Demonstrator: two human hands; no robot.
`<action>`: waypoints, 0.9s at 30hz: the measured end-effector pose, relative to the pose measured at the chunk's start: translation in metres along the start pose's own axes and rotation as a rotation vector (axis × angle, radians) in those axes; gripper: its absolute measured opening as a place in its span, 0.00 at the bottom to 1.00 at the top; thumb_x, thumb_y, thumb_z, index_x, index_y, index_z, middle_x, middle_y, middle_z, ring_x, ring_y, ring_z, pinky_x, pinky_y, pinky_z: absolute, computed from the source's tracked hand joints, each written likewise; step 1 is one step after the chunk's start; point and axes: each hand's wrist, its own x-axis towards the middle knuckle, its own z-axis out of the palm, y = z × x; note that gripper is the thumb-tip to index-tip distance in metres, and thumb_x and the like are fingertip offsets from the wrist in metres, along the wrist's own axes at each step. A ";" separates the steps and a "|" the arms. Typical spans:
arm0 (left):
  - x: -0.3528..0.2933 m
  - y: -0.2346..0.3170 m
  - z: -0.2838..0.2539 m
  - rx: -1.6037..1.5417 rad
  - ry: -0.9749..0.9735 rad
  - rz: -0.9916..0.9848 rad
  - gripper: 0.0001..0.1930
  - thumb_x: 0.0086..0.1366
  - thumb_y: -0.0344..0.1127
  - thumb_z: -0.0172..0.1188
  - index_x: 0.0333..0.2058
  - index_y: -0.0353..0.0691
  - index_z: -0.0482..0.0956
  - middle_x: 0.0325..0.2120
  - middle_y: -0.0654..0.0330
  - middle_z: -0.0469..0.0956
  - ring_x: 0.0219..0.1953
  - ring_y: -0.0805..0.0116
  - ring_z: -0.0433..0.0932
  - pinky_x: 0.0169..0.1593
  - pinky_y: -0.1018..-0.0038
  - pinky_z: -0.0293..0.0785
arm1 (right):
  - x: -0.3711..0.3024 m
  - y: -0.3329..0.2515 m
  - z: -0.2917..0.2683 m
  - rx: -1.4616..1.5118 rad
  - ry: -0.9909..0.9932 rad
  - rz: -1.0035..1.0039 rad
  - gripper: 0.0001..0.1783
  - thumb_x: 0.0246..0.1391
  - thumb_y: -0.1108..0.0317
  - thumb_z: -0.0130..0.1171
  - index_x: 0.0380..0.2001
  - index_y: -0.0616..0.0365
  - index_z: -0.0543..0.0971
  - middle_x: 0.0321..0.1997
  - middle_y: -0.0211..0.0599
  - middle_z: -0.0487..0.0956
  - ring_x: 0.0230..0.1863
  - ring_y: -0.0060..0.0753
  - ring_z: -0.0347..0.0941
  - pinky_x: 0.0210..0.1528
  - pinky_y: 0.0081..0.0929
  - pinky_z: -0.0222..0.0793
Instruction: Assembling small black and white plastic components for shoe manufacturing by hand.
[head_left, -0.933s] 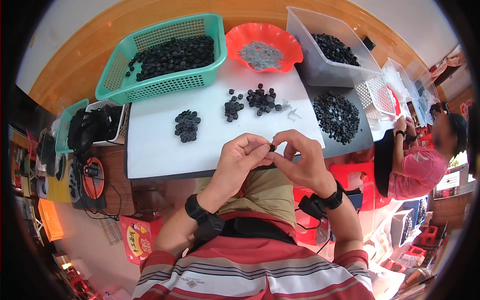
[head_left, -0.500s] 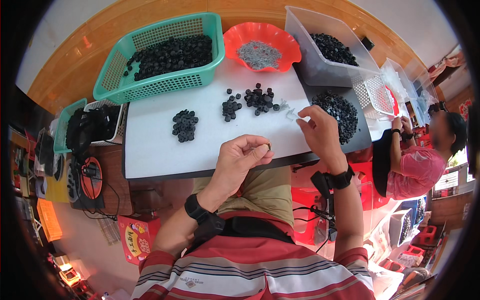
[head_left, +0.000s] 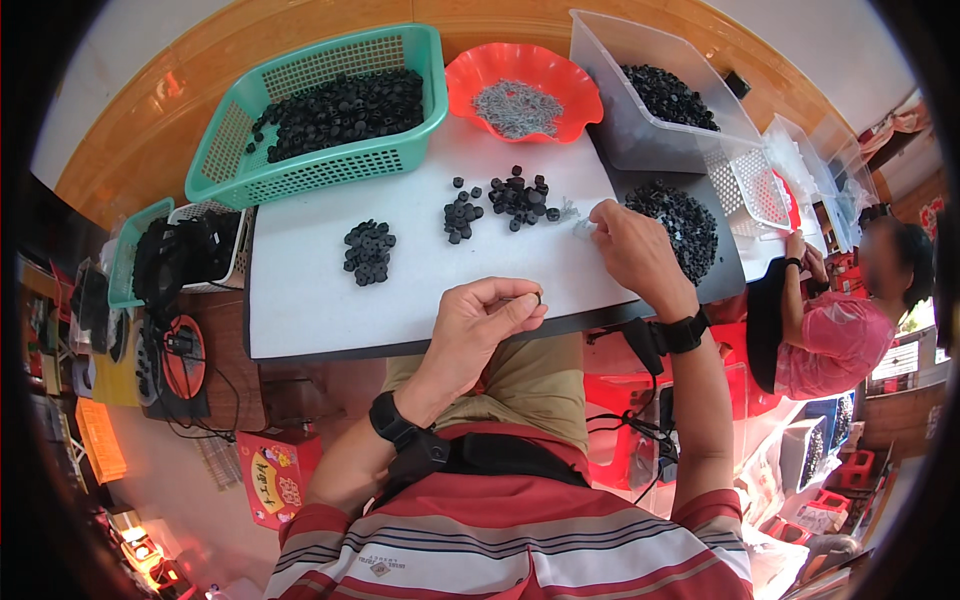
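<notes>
My left hand [head_left: 485,322] is closed near the table's front edge, thumb and forefinger pinching a small black part [head_left: 539,295]; only its end shows, with a brassy tint. To the right, my right hand [head_left: 640,250] bends over a few silvery screws [head_left: 580,229] on the white table top [head_left: 310,315]. Its fingertips are drawn together at the screws, and I cannot see what lies between them. Just left of the screws is a pile of black knob-like parts [head_left: 520,200], with a smaller cluster [head_left: 460,218] beside it. Farther left sits another heap of black parts [head_left: 370,252].
Along the back stand a green basket [head_left: 300,172] of black parts, a red scalloped bowl [head_left: 465,75] of screws and a clear bin [head_left: 640,140]. A round heap of small black pieces [head_left: 680,225] lies beyond my right hand. Another person [head_left: 835,330] works at right.
My right hand has come down to the small screws, its fingers drawing closer together. My left hand stays in place with the black part.
</notes>
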 end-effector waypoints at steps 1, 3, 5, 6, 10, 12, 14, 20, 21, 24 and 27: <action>0.000 0.000 0.000 -0.001 0.007 0.001 0.11 0.70 0.28 0.63 0.47 0.30 0.81 0.40 0.55 0.84 0.41 0.68 0.85 0.50 0.74 0.85 | -0.001 -0.002 0.000 0.013 0.026 -0.027 0.13 0.59 0.72 0.57 0.47 0.61 0.76 0.39 0.51 0.81 0.39 0.58 0.79 0.41 0.49 0.73; 0.001 0.000 0.000 0.001 0.018 -0.001 0.10 0.70 0.28 0.63 0.47 0.30 0.81 0.40 0.55 0.84 0.41 0.69 0.85 0.49 0.74 0.85 | -0.008 -0.009 -0.004 0.132 0.089 -0.072 0.13 0.59 0.74 0.56 0.48 0.61 0.76 0.38 0.51 0.80 0.38 0.57 0.78 0.40 0.46 0.73; 0.002 0.001 -0.001 -0.069 0.020 -0.010 0.09 0.69 0.28 0.63 0.46 0.32 0.81 0.40 0.56 0.84 0.42 0.69 0.85 0.49 0.74 0.85 | -0.017 -0.022 -0.012 0.257 0.152 -0.112 0.13 0.60 0.75 0.56 0.48 0.61 0.77 0.37 0.50 0.80 0.36 0.56 0.77 0.39 0.43 0.73; 0.001 0.001 -0.001 -0.063 0.025 -0.015 0.09 0.69 0.28 0.63 0.46 0.32 0.81 0.40 0.56 0.84 0.42 0.69 0.85 0.49 0.74 0.85 | -0.020 -0.027 -0.016 0.381 0.142 -0.130 0.12 0.60 0.76 0.56 0.48 0.62 0.78 0.35 0.47 0.78 0.34 0.50 0.77 0.38 0.38 0.72; 0.003 0.001 -0.002 -0.195 -0.004 -0.071 0.09 0.69 0.28 0.63 0.46 0.34 0.81 0.41 0.57 0.84 0.42 0.69 0.85 0.49 0.73 0.85 | -0.038 -0.052 -0.009 0.856 0.064 0.004 0.08 0.63 0.76 0.59 0.45 0.63 0.80 0.34 0.34 0.78 0.33 0.25 0.73 0.38 0.24 0.71; 0.004 0.001 -0.002 -0.215 -0.005 -0.081 0.09 0.70 0.28 0.63 0.47 0.35 0.81 0.41 0.57 0.84 0.42 0.69 0.85 0.49 0.73 0.85 | -0.046 -0.061 -0.006 1.009 0.012 0.058 0.08 0.61 0.77 0.63 0.44 0.64 0.80 0.37 0.31 0.80 0.36 0.19 0.74 0.41 0.22 0.73; 0.004 0.002 -0.001 -0.263 -0.030 -0.094 0.09 0.70 0.28 0.62 0.47 0.35 0.81 0.41 0.55 0.85 0.41 0.68 0.86 0.48 0.73 0.86 | -0.050 -0.069 -0.003 1.049 0.043 0.027 0.08 0.61 0.77 0.62 0.44 0.65 0.81 0.38 0.32 0.81 0.37 0.20 0.75 0.42 0.22 0.73; 0.001 0.001 0.001 -0.273 -0.072 -0.108 0.09 0.71 0.30 0.62 0.47 0.36 0.81 0.40 0.57 0.84 0.42 0.70 0.85 0.49 0.74 0.85 | -0.055 -0.076 0.006 1.058 0.116 -0.066 0.08 0.59 0.80 0.62 0.42 0.65 0.82 0.41 0.38 0.82 0.39 0.26 0.79 0.43 0.23 0.76; 0.001 0.001 0.001 -0.271 -0.071 -0.110 0.09 0.71 0.30 0.62 0.47 0.36 0.81 0.40 0.57 0.84 0.42 0.70 0.85 0.49 0.74 0.85 | -0.056 -0.077 0.007 1.046 0.135 -0.074 0.08 0.58 0.81 0.62 0.42 0.65 0.82 0.41 0.38 0.82 0.39 0.28 0.80 0.42 0.24 0.76; 0.001 -0.002 0.001 -0.278 -0.056 -0.101 0.09 0.71 0.29 0.60 0.47 0.35 0.81 0.39 0.55 0.85 0.41 0.68 0.86 0.47 0.73 0.87 | -0.057 -0.078 0.008 1.024 0.172 -0.093 0.09 0.57 0.82 0.63 0.41 0.64 0.82 0.40 0.39 0.81 0.38 0.29 0.80 0.41 0.24 0.77; 0.001 -0.003 0.001 -0.270 -0.057 -0.107 0.09 0.71 0.29 0.60 0.47 0.35 0.81 0.39 0.55 0.85 0.41 0.68 0.86 0.47 0.73 0.87 | -0.057 -0.077 0.009 1.006 0.194 -0.107 0.09 0.57 0.82 0.63 0.41 0.63 0.83 0.40 0.39 0.81 0.38 0.29 0.80 0.41 0.24 0.77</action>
